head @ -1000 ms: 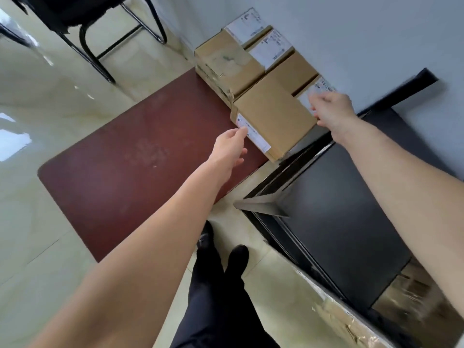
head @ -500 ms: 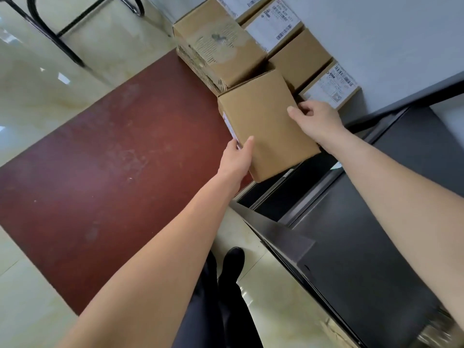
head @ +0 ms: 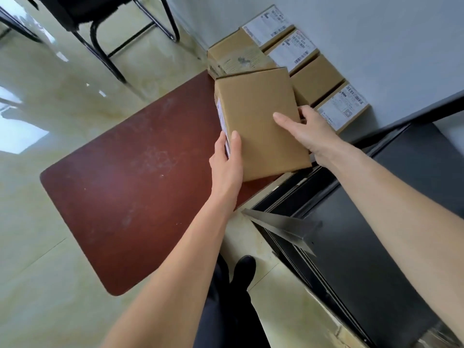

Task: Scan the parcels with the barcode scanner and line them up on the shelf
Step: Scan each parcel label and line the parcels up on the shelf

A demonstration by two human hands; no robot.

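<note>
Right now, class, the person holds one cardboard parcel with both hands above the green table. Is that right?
Not quite. The head view shows both the left hand and right hand holding the cardboard parcel, but the table is dark red, not green.

Both hands gripping one brown parcel (head: pixel 261 121) over the red-brown desk (head: pixel 130 187), left hand (head: pixel 226 162) pinching its labelled side, right hand (head: pixel 308 131) holding the far edge, more parcels (head: pixel 316 79) sitting against the wall (head: pixel 376 33), black shelf (head: pixel 364 247) standing at right
</note>
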